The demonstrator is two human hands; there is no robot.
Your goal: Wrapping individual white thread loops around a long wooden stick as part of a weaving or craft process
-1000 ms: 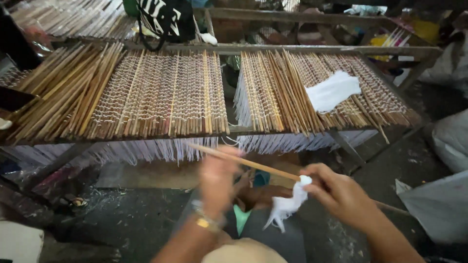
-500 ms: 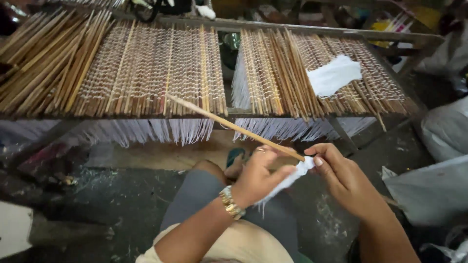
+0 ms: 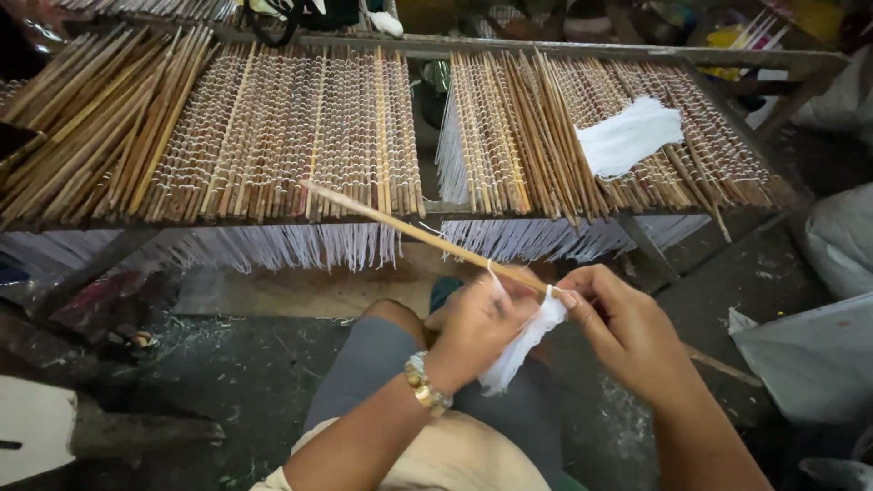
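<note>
Craft workshop, racks of thread-wound bamboo sticks

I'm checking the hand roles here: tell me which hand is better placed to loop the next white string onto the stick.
Probably the right hand: its fingertips pinch the white strings right at the stick. The left hand is busy gripping the stick.

thin bamboo stick, slanted up-left, white thread bundle hanging beneath
</note>
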